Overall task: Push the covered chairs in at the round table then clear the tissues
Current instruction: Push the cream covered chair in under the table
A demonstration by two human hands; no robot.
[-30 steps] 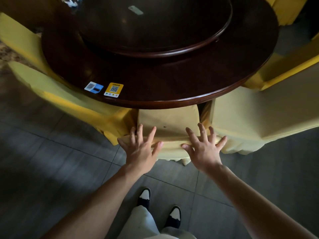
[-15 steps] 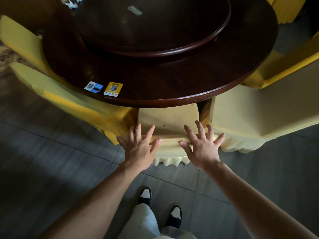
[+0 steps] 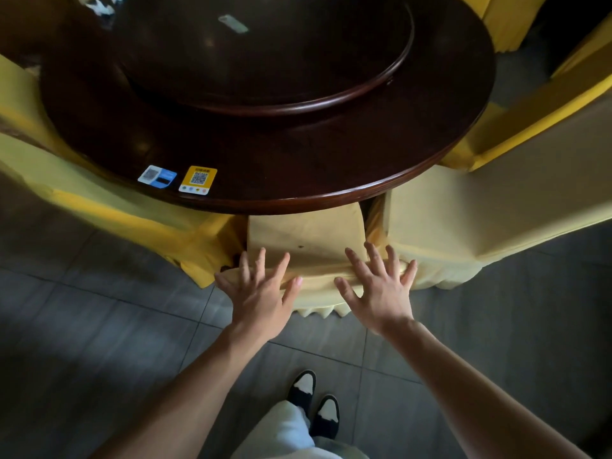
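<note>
Both hands are spread wide, fingers straight and fanned, gripping nothing. My left hand (image 3: 260,294) lies flat on the top edge of the covered chair (image 3: 306,238), and my right hand (image 3: 381,289) lies flat on that same edge beside it, the two apart. I see the chair's seat tucked partly under the near rim of the round table (image 3: 298,160). More yellow-covered chairs flank it left (image 3: 109,207) and right (image 3: 480,207) of the table. White tissues (image 3: 101,5) sit at the table's far left edge. Two QR stickers (image 3: 180,178) lie near the rim.
</note>
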